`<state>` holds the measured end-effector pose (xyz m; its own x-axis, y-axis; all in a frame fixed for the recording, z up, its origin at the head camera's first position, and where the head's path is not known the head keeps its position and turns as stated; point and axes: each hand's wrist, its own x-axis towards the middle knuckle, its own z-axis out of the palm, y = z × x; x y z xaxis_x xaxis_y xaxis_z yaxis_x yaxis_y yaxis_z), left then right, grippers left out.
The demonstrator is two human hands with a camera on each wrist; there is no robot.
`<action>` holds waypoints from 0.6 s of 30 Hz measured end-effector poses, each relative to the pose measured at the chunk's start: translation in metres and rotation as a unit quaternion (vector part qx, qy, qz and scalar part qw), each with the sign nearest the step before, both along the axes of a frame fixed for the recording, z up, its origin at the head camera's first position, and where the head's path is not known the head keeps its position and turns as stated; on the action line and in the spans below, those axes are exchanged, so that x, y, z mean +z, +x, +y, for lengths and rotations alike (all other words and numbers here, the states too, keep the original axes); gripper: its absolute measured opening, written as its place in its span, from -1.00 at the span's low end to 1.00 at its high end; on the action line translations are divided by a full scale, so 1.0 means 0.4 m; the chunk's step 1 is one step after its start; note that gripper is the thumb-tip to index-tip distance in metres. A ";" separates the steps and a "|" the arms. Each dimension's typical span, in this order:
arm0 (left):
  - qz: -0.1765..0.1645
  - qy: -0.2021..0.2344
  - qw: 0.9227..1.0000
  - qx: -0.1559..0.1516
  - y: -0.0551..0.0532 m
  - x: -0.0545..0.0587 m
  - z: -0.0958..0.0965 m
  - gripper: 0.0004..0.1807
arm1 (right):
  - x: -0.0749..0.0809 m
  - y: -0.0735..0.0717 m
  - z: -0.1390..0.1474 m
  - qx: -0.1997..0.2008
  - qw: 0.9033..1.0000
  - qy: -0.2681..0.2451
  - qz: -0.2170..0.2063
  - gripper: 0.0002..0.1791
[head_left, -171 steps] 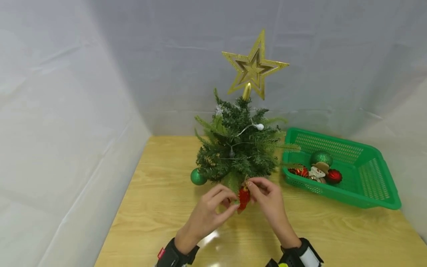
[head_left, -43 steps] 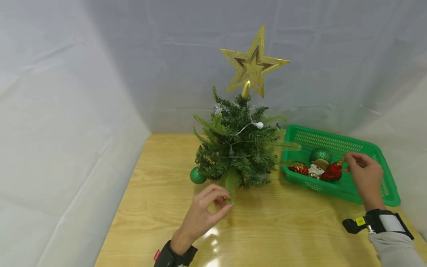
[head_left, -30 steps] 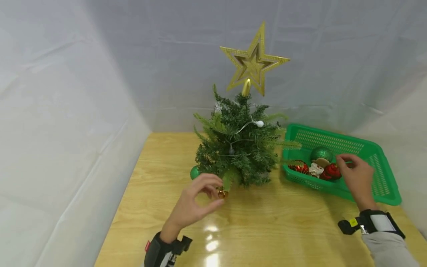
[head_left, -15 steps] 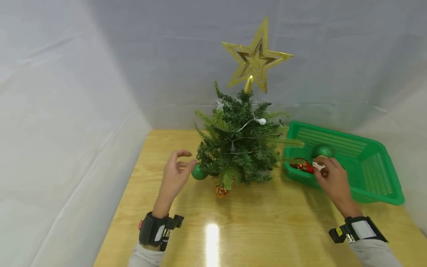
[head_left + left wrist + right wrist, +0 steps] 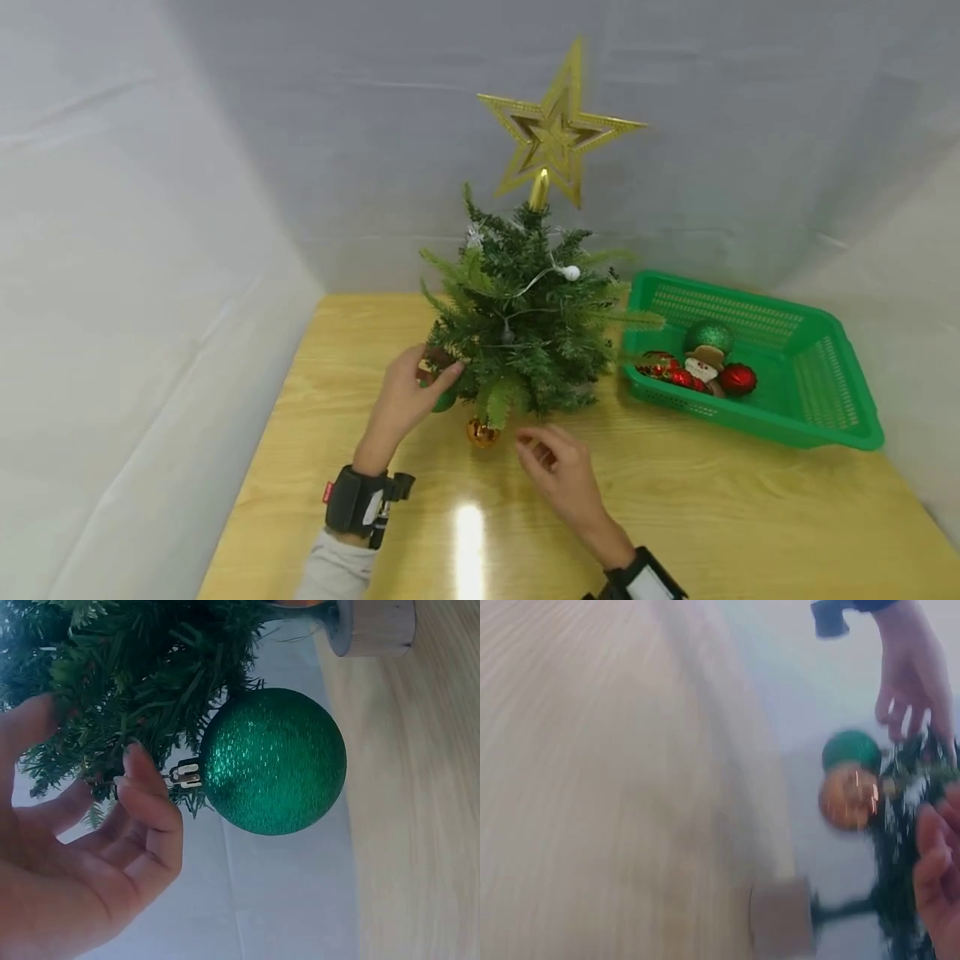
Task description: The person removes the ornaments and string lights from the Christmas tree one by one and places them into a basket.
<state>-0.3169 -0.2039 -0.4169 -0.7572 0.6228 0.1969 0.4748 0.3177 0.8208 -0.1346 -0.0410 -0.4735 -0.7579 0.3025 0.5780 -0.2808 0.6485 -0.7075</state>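
Observation:
My left hand (image 5: 405, 396) reaches into the left side of a small Christmas tree (image 5: 525, 325). Its fingertips (image 5: 139, 769) are right at the hook above the silver cap of a green bauble (image 5: 275, 761), with thumb and fingers apart. The bauble hangs from a low branch, partly hidden by the hand in the head view. A shiny orange-gold bauble (image 5: 482, 432) hangs low at the tree's front. To the right of it my right hand (image 5: 562, 475) hovers over the table, fingers loosely bent and holding nothing. The right wrist view is blurred.
A green plastic basket (image 5: 847, 392) stands right of the tree, with a green bauble (image 5: 708, 337), a snowman ornament (image 5: 702, 364) and several red ornaments (image 5: 738, 379) in it. A gold star (image 5: 557, 133) tops the tree. White sheeting rises behind the wooden table (image 5: 675, 517).
My right hand has left the red ornament in the basket and moved left to the tree's front. My left hand has let go of the orange-gold bauble and gone to the hanging green bauble.

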 end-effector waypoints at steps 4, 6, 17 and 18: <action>0.001 -0.025 1.000 -0.019 0.006 -0.007 -0.004 -0.64 | 0.016 -0.061 -0.062 -0.056 0.996 -0.062 -0.004 -0.83; 0.000 -0.030 0.999 -0.025 0.009 -0.009 -0.004 -0.68 | 0.012 -0.082 -0.074 -0.077 0.994 -0.069 -0.022 -0.87; -0.002 -0.017 1.000 -0.026 0.013 -0.011 -0.008 -0.77 | 0.021 -0.107 -0.109 -0.088 0.988 -0.122 -0.044 -0.95; -0.004 -0.018 1.000 -0.024 0.014 -0.011 -0.010 -0.77 | 0.022 -0.107 -0.110 -0.086 0.987 -0.124 -0.044 -0.96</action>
